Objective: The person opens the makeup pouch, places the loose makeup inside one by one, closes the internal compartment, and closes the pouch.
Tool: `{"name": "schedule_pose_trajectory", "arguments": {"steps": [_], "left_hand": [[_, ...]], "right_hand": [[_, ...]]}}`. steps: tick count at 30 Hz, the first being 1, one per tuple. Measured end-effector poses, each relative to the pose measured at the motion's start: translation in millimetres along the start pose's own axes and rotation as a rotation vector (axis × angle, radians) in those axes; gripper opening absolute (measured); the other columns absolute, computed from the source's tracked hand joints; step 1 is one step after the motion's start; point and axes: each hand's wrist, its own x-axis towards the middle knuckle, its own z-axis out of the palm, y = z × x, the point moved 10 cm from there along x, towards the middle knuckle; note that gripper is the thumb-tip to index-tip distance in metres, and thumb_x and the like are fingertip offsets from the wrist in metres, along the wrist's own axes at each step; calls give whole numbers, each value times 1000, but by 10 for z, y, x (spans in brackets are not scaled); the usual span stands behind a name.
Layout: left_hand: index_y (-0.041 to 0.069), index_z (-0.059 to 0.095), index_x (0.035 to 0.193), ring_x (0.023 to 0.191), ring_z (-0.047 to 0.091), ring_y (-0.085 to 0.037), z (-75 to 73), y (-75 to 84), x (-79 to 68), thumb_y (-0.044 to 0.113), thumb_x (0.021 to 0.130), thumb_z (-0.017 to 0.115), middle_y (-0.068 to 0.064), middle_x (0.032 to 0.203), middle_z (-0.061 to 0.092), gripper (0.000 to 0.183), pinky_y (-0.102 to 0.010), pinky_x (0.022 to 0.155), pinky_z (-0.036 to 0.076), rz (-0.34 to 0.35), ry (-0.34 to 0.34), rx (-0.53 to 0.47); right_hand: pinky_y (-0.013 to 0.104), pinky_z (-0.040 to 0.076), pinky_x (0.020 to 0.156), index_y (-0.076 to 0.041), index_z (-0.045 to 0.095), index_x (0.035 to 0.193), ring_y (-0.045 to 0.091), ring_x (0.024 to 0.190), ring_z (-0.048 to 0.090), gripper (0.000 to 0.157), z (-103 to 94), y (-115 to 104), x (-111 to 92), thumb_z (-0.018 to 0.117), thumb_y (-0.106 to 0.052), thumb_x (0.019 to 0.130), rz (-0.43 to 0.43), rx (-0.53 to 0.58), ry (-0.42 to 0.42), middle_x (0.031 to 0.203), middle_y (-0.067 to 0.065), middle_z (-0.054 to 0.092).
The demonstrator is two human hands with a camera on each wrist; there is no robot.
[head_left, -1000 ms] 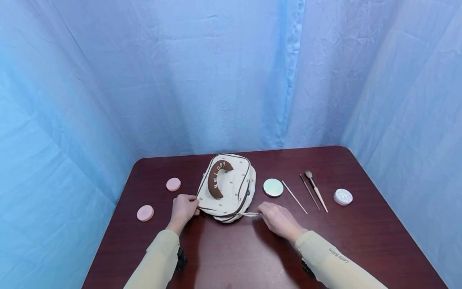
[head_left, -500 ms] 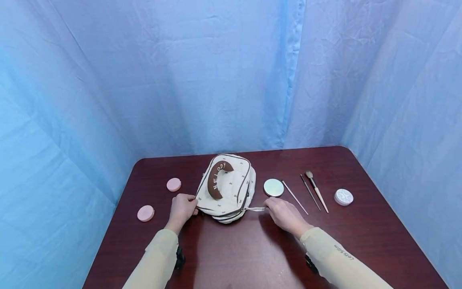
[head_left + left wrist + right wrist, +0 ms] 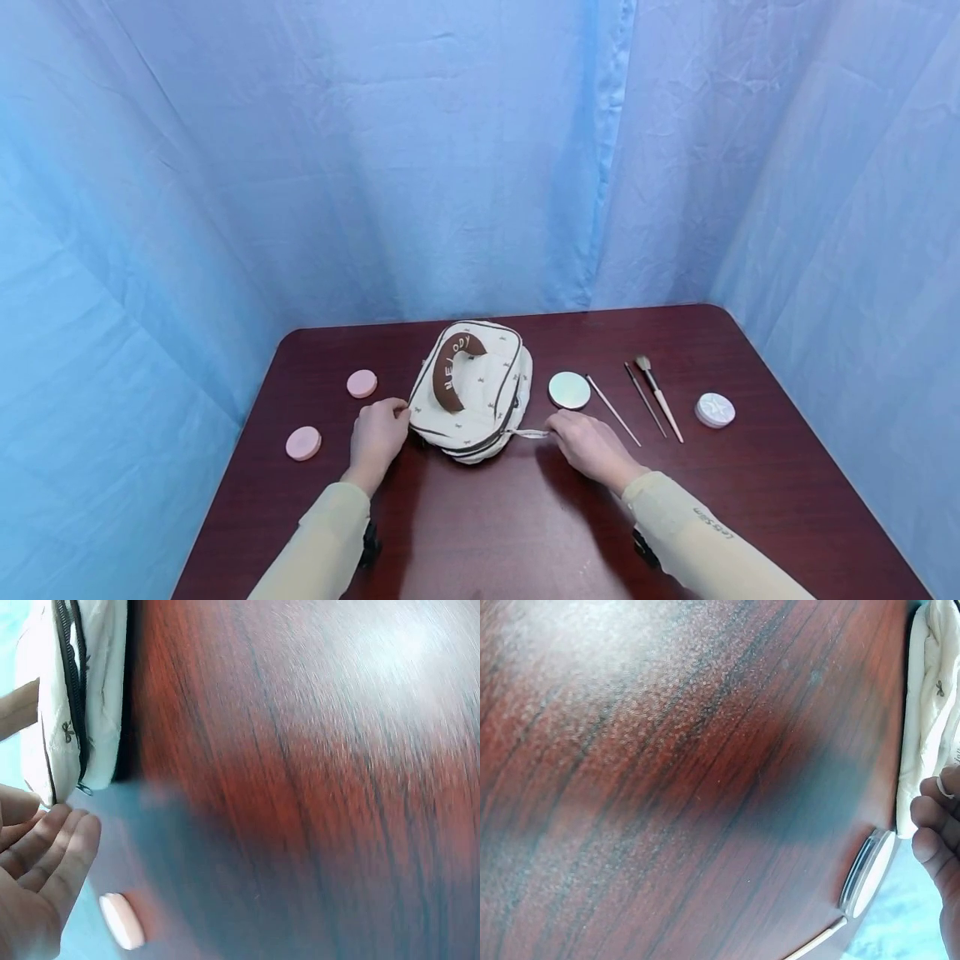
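Observation:
A cream cosmetic bag [image 3: 487, 379] with a small bow print, dark piping and a brown handle [image 3: 444, 375] lettered "MELODY" lies on the table. My left hand [image 3: 378, 437] pinches its near left corner between thumb and forefinger; the other fingers are extended, as the left wrist view shows. Dark zipper teeth [image 3: 71, 675] run along the bag's side there. My right hand [image 3: 588, 446], fingers curled, grips the end of a white ribbon pull [image 3: 528, 433], which stretches out taut from the bag's near right corner. The fingertips hide the ribbon's end.
Right of the bag lie a round pale green-topped compact [image 3: 569, 390], a thin stick [image 3: 612, 410], a slim dark brush [image 3: 645, 400], a fluffy brush [image 3: 660, 400] and a white star-embossed round case [image 3: 715, 410]. Two pink round cases, one farther [image 3: 362, 383] and one nearer [image 3: 303, 443], lie left.
My right hand has moved a little to the right, drawing the ribbon pull and its attachment point along the bag's corner. The left hand stays at its corner with a slight shift of the fingers.

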Motion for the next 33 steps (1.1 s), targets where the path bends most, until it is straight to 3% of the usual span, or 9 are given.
{"name": "schedule_pose_trajectory", "arguments": {"steps": [3,6,11,15,18,25,33], "left_hand": [[12,80,100,83,71,-36,-75,206,-74,14,92,68,-5,94,76,15,-55,71,55,128,55,59],[11,80,97,85,70,-32,-90,487,-197,11,88,73,-5,92,75,11,-51,69,56,316,91,95],[11,79,91,91,66,-22,-3,953,-481,11,82,82,0,90,73,9,-39,76,57,655,91,125],[14,78,93,92,64,-18,95,1179,-678,18,81,85,3,91,72,14,-32,80,56,828,69,160],[14,78,94,91,63,-16,163,1253,-760,23,81,86,4,91,71,18,-31,80,54,875,43,170],[17,76,91,88,61,-17,293,1274,-851,30,76,90,5,90,67,24,-33,75,54,903,5,213],[16,74,92,83,59,-17,372,1295,-900,25,74,90,3,89,67,26,-32,70,53,945,38,300]], "right_hand": [[36,54,61,-11,70,92,16,72,67,13,-13,-6,-3,80,-6,85,-8,-2,4,84,-4,66],[35,54,61,-11,70,92,15,72,67,14,-21,-12,-2,80,-6,85,-13,-6,6,84,-4,66],[35,54,62,-11,70,93,15,73,66,14,-19,-16,4,81,-6,85,-15,-11,-2,84,-4,66],[36,54,61,-12,70,93,15,72,66,14,-16,-8,2,81,-7,85,-5,-6,-7,84,-4,66],[36,53,61,-12,70,93,16,72,67,14,-13,-5,2,81,-7,85,0,-5,-10,84,-4,67],[36,53,61,-12,71,93,16,72,67,15,2,-4,6,81,-7,84,1,2,-18,84,-4,67],[36,54,62,-12,71,94,15,74,67,15,-8,-11,11,81,-7,85,-3,11,-27,85,-4,67]]}}
